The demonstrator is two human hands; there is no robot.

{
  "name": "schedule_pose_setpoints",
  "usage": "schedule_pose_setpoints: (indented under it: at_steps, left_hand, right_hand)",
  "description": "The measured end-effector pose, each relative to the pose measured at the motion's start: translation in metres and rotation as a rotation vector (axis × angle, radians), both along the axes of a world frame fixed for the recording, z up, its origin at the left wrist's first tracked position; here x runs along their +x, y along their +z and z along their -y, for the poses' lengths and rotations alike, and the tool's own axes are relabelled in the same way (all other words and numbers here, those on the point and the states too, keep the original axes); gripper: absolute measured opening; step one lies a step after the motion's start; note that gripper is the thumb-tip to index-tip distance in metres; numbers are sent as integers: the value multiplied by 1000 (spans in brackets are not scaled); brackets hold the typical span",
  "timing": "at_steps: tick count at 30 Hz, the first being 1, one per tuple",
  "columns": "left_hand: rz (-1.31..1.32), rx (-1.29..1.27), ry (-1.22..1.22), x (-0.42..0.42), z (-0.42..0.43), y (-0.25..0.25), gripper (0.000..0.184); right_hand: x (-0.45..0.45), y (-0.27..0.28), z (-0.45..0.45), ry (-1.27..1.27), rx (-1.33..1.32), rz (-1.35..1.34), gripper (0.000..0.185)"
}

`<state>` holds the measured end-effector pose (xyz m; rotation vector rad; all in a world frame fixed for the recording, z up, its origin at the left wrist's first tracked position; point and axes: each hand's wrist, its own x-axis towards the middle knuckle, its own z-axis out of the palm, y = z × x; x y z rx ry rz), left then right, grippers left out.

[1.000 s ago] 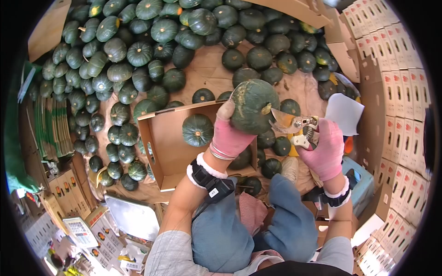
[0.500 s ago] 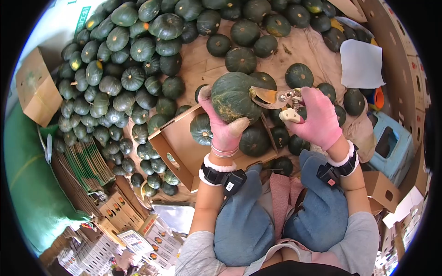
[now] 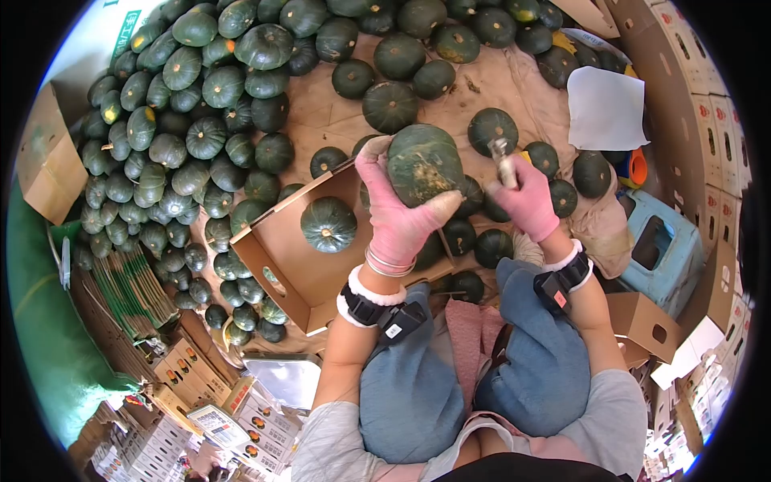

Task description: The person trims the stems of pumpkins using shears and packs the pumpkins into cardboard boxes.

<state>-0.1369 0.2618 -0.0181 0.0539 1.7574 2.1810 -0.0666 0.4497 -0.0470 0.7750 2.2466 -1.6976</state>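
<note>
A dark green kabocha pumpkin (image 3: 426,163) with a scarred pale patch rests in my pink-gloved left hand (image 3: 395,215), above an open cardboard box (image 3: 257,255). The fingers wrap its left side and the thumb presses from below. Off to the right, my right hand (image 3: 526,199), gloved too, is closed round pruning shears (image 3: 504,163). Their blades are hard to make out from this angle and stand apart from the pumpkin. Inside the box sits another green pumpkin (image 3: 328,224); my left hand and the held pumpkin hide part of the box.
A large pile of pumpkins (image 3: 207,137) fills the left and back. More lie on the brown sheet (image 3: 321,120). At right stand a blue plastic stool (image 3: 662,253), a white sheet (image 3: 606,108) and stacked cartons (image 3: 715,136). Folded cardboard (image 3: 132,285) lies at left.
The shears have come away from the pumpkin's stem area as my right hand drew back and turned. The held pumpkin has rotated in my left hand. The whole view has shifted slightly.
</note>
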Motion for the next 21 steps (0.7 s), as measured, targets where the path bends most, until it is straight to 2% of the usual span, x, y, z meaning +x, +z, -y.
schedule_pose_setpoints:
  at_steps: [1, 2, 5, 6, 7, 9, 10, 13, 14, 16, 18, 21]
  left_hand:
    - [-73, -86, -30, 0, -1, -1, 80]
    - [-178, -168, -60, 1, -1, 0, 84]
    - [-498, -403, -174, 6, 1, 4, 98]
    - [-418, -310, -191, 8, 2, -1, 108]
    - [-240, -151, -192, 7, 3, -1, 105]
    - [117, 164, -176, 1, 7, 1, 99]
    - [161, 161, -200, -3, 12, -13, 74]
    - [612, 497, -141, -4, 19, -23, 61]
    - [592, 326, -169, -1, 16, -26, 72]
    - [679, 406, -232, 2, 12, -26, 72]
    - [774, 454, -293, 2, 11, -20, 74]
    - [646, 453, -374, 2, 9, -26, 73]
  right_hand:
    - [0, 0, 1, -144, -288, 23, 24]
    - [-5, 14, 10, -321, -629, -106, 28]
    - [-7, 22, 1, -139, -685, -126, 38]
    - [-9, 33, 4, -120, -682, -143, 42]
    - [-11, 43, 6, -102, -680, -161, 47]
    - [-6, 25, 3, -139, -769, -247, 48]
    - [-5, 18, 6, -180, -820, -303, 49]
    - [2, 19, 6, -206, -1025, -180, 49]
    - [2, 19, 6, -177, -1008, -165, 54]
    - [-1, 17, 6, -112, -971, -136, 65]
    - [1, 12, 9, -170, -994, -130, 51]
    - [7, 2, 11, -239, -1039, -71, 41]
